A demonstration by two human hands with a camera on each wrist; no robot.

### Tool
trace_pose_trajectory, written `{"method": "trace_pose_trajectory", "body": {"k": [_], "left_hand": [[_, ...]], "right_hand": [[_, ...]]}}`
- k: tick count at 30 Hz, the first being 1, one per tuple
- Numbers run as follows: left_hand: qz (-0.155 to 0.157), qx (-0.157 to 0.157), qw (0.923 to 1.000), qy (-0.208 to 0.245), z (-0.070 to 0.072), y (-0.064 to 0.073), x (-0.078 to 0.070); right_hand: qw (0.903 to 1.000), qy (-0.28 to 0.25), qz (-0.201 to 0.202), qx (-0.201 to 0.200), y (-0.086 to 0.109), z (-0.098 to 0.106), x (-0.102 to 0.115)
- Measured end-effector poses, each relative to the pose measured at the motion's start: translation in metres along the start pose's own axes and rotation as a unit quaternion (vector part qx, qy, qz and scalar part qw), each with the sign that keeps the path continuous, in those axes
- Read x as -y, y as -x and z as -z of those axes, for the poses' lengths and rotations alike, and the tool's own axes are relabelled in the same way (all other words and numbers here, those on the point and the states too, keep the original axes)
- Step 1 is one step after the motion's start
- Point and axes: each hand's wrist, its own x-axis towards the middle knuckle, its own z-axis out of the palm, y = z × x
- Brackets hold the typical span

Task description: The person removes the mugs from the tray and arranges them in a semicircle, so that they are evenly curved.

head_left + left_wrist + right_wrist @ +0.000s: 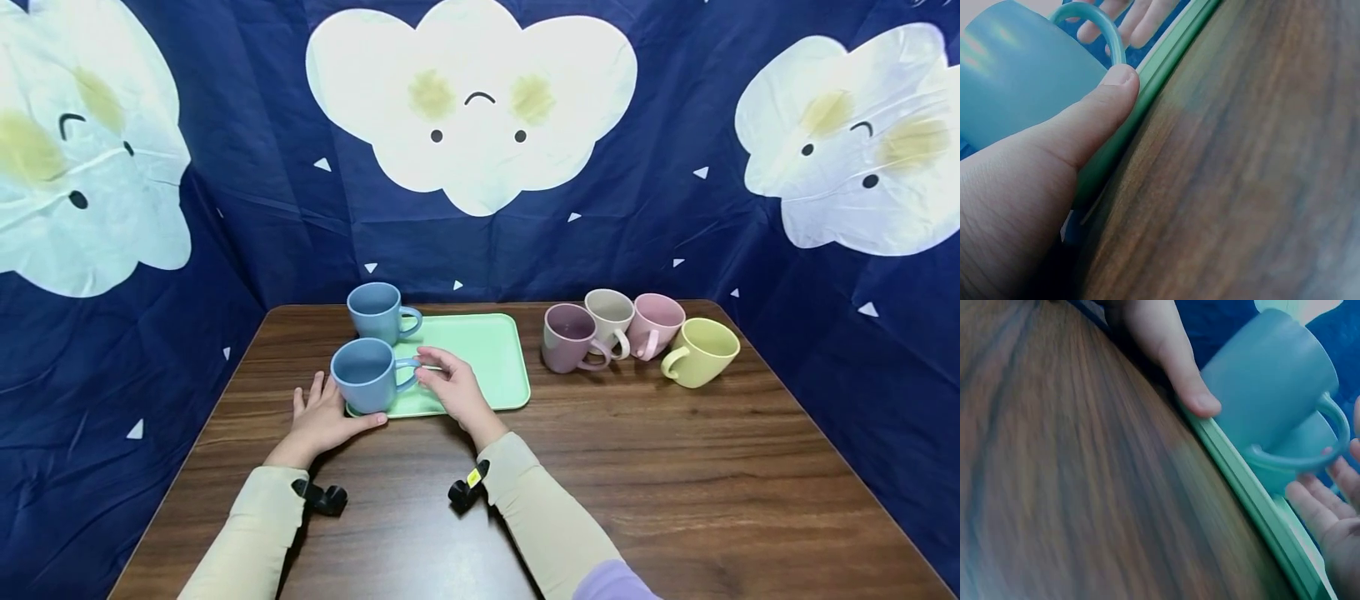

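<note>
Sleeves [247, 529] up front; left hand [322, 425] splayed against the nearer blue mug [363, 377] at the tray's [491, 362] near-left corner, toward the table's [675, 475] far edge; right hand [457, 392] loose by its handle [406, 363]. Positioning, I'd guess; gentle nudge next.

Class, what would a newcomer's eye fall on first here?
Probably the middle white upside-down cloud face high on the dark-blue fabric backdrop. Next, two rounded blue handled mugs at the left end of the rectangular mint-green tray, the nearer between the person's left hand and right hand.
</note>
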Motion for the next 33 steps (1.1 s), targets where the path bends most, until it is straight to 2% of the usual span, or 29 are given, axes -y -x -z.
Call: {"method": "trace_pose_trajectory", "body": {"k": [7,17,23,29,33], "left_hand": [[0.000,-0.004,1.0000,-0.001,0.001,-0.001,-0.001],[0.003,-0.007,1.0000,-0.004,0.000,0.000,-0.001],[0.006,0.000,0.9999,-0.012,0.000,0.000,-0.002],[0.008,0.005,0.9999,-0.013,0.000,0.000,-0.003],[0.008,0.006,0.9999,-0.011,0.001,0.000,-0.001]], "right_hand": [[0.9998,0.018,0.004,-0.008,-0.003,-0.017,-0.002],[0.9955,0.042,-0.001,-0.085,-0.011,-0.032,-0.031],[0.9948,0.013,-0.019,-0.099,-0.009,-0.027,-0.029],[0.9935,0.009,-0.039,-0.106,-0.005,-0.012,-0.026],[0.9935,0.000,-0.038,-0.107,-0.001,-0.002,-0.026]]}}
